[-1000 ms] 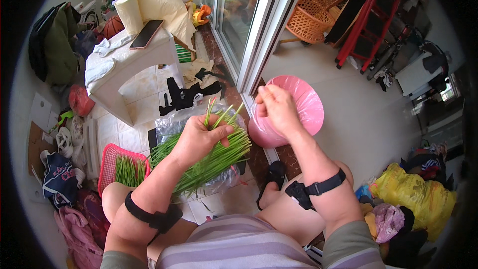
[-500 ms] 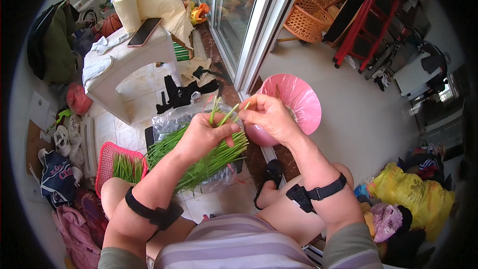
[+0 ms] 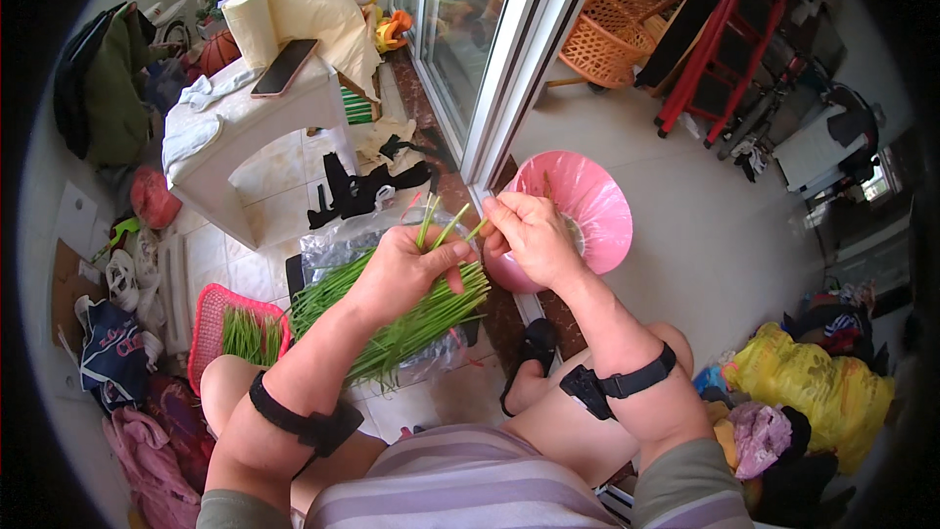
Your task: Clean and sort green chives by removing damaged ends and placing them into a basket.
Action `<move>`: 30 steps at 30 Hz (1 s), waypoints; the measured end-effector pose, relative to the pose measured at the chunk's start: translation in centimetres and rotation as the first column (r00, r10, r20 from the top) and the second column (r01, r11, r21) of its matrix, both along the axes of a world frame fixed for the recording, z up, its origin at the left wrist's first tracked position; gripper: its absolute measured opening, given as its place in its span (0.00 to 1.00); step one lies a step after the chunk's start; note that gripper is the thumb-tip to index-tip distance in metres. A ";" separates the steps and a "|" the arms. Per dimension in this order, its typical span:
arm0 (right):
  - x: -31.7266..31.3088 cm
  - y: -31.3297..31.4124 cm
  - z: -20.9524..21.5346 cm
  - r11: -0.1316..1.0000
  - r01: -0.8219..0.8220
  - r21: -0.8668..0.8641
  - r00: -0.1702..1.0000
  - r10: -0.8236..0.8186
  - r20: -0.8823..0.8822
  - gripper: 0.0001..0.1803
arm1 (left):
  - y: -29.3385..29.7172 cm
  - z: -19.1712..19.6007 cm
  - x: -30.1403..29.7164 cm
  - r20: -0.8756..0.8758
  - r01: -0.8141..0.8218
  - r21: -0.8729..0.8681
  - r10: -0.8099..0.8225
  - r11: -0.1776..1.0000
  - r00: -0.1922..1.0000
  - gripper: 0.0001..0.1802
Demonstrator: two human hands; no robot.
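Observation:
A few long green stalks, like garlic chives, stick up out of my left hand (image 3: 411,269), which is closed round them. My right hand (image 3: 529,233) pinches the pale end of one stalk just to the right, its thumb and forefinger pressed together. Below the left hand lies a big heap of green stalks (image 3: 431,338), spread over a clear plastic sheet (image 3: 338,240). Right beside my right hand stands a pink bin (image 3: 602,201) lined with thin plastic. A red-pink basket (image 3: 209,323) by my left knee holds more cut greens (image 3: 253,335).
A white stool (image 3: 235,113) at the back left bears a phone (image 3: 284,69) and a paper roll (image 3: 251,27). Black cloth (image 3: 367,186) lies on the tiles. A sliding-door frame (image 3: 504,78) rises beyond the bin. Yellow bags (image 3: 813,382) are piled at the right.
My right hand has shifted slightly right and down, toward the bin, with its fingers still pinched at a stalk end. My left hand has hardly moved and keeps its stalks.

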State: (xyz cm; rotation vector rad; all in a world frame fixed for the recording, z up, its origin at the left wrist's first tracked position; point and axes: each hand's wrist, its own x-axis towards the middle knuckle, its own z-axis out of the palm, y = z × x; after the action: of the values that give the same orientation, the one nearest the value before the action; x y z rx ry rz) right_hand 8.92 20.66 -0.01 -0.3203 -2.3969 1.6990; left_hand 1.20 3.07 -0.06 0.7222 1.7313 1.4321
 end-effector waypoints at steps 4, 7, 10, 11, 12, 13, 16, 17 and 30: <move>-0.2 1.2 -0.5 0.985 0.172 -0.021 0.985 -0.172 -0.009 0.20 | -0.2 -0.3 0.0 0.012 -0.004 0.022 0.003 1.000 1.000 0.13; -0.2 4.3 -0.9 0.918 0.396 0.028 0.918 -0.396 -0.001 0.13 | -0.2 -0.1 0.1 0.028 -0.007 0.026 0.006 1.000 1.000 0.13; 1.3 8.0 -1.7 0.663 0.479 0.575 0.866 -0.463 -0.188 0.21 | -0.1 0.2 0.1 0.052 -0.012 0.014 0.012 1.000 0.999 0.13; 1.4 7.3 -0.8 0.505 0.494 0.708 0.839 -0.490 -0.236 0.30 | -0.2 0.1 0.0 0.053 -0.017 0.007 0.016 1.000 0.998 0.13; 1.8 7.3 -0.4 0.564 0.433 0.704 0.849 -0.516 -0.109 0.40 | 0.0 0.2 0.1 0.068 -0.020 -0.005 0.021 1.000 0.997 0.13; 1.6 6.1 0.4 0.705 0.450 0.548 0.854 -0.519 -0.034 0.33 | 0.0 0.0 0.1 0.069 -0.016 0.000 0.016 1.000 0.998 0.13; 1.0 4.8 -1.0 0.983 0.183 -0.034 0.979 -0.185 -0.085 0.20 | 0.0 -0.4 0.2 0.061 -0.011 0.016 0.010 1.000 0.998 0.14; 0.9 3.3 -0.8 0.990 0.099 -0.098 0.990 -0.107 -0.089 0.17 | 0.0 -0.6 0.1 0.061 -0.009 0.011 0.009 1.000 0.998 0.14; -0.2 0.4 -0.2 0.993 0.119 -0.010 0.992 -0.119 -0.033 0.12 | -0.2 -0.7 -0.2 0.027 -0.012 0.022 0.012 1.000 1.000 0.12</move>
State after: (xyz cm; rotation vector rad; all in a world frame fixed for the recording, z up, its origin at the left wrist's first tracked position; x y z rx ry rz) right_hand 8.70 21.06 -0.18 -0.4232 -2.2987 1.6486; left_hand 0.96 2.91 -0.79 0.7025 1.7042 1.4651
